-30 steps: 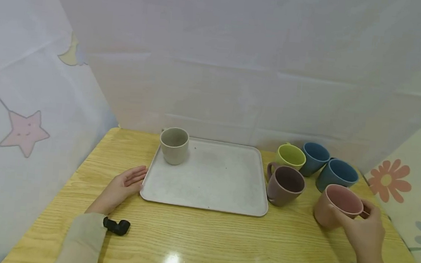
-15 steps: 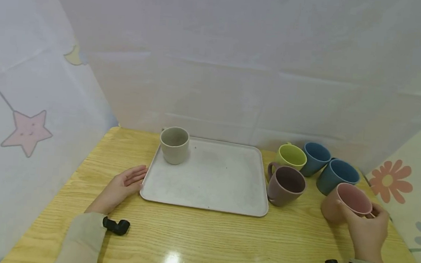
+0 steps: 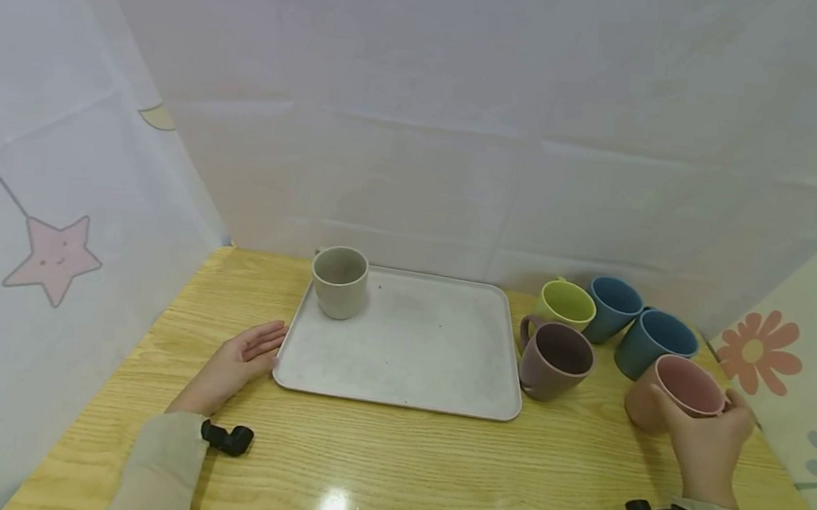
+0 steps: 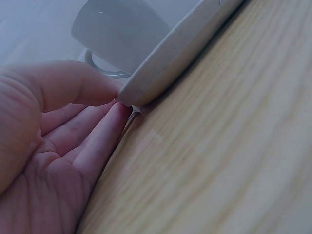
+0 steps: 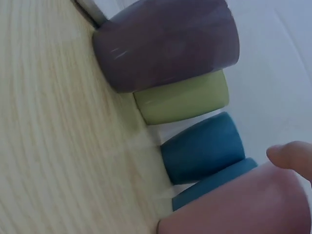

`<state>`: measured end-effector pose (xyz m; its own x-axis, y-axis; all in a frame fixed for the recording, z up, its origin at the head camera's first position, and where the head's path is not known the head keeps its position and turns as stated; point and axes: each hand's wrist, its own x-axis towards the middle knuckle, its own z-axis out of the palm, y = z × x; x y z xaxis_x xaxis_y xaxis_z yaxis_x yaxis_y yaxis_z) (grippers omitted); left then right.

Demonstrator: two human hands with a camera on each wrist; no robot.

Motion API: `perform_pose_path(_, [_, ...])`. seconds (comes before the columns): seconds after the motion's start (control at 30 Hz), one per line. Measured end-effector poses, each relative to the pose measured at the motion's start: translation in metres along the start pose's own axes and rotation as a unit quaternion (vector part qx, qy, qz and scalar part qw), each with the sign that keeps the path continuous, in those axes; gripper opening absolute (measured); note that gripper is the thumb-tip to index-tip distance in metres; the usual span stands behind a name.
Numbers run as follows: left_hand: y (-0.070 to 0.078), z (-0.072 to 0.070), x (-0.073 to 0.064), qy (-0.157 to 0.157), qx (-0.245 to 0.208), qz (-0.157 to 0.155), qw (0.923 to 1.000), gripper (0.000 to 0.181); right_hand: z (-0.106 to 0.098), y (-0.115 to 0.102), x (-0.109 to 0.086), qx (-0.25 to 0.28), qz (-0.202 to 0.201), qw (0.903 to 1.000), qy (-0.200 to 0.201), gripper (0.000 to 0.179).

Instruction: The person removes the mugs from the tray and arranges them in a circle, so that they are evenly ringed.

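Observation:
In the head view my right hand (image 3: 710,447) grips a pink mug (image 3: 664,395), thumb at its near rim and fingers at the handle side. My left hand (image 3: 230,369) lies at the left edge of a pale rectangular tray (image 3: 408,351), fingers mostly straight. In the left wrist view the thumb and a fingertip touch the tray's rim (image 4: 151,73). A grey-beige mug (image 3: 340,282) stands upright on the tray's far left corner. A purple mug (image 3: 554,362) stands close to the tray's right edge.
Behind the purple mug is a yellow-green mug (image 3: 566,303). Two blue mugs, one farther back (image 3: 611,311) and another blue mug (image 3: 654,342) beside the pink one, stand at the back right. A white cloth (image 3: 418,128) hangs behind the wooden table (image 3: 399,470).
The pink mug has shifted slightly to the right with my right hand on it. My left hand, the tray and the other mugs stay as they were.

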<state>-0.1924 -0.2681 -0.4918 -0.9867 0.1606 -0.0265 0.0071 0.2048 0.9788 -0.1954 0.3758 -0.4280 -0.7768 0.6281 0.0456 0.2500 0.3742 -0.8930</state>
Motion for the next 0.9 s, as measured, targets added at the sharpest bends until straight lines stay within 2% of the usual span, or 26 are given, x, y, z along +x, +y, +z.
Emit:
perform_pose_path(0.13, [-0.001,0.0,0.001,-0.001,-0.004,0.0,1.0,0.066,-0.001,-0.012,-0.009,-0.022,-0.065,0.997,0.035,0.097])
perform_pose_path(0.23, [-0.001,0.0,0.001,0.001,-0.005,0.0,1.0,0.066,0.001,-0.028,-0.022,0.006,-0.133,0.9897,0.052,0.088])
perform_pose_path(0.37, [-0.002,0.0,0.001,0.001,-0.006,-0.002,1.0,0.066,0.007,-0.057,-0.041,0.057,-0.204,0.9771,0.022,0.079])
perform_pose_path(0.57, [-0.003,0.0,0.002,-0.002,-0.01,-0.003,0.9999,0.067,0.026,-0.094,-0.068,0.076,-0.272,0.9576,-0.053,0.072])
perform_pose_path(0.73, [-0.003,0.0,0.002,-0.003,-0.008,-0.002,1.0,0.067,0.053,-0.114,-0.086,0.127,-0.329,0.9285,-0.117,0.069])
perform_pose_path(0.9, [-0.002,0.0,0.0,0.0,0.002,0.0,1.0,0.065,0.096,-0.124,-0.099,0.187,-0.395,0.8819,-0.178,0.061])
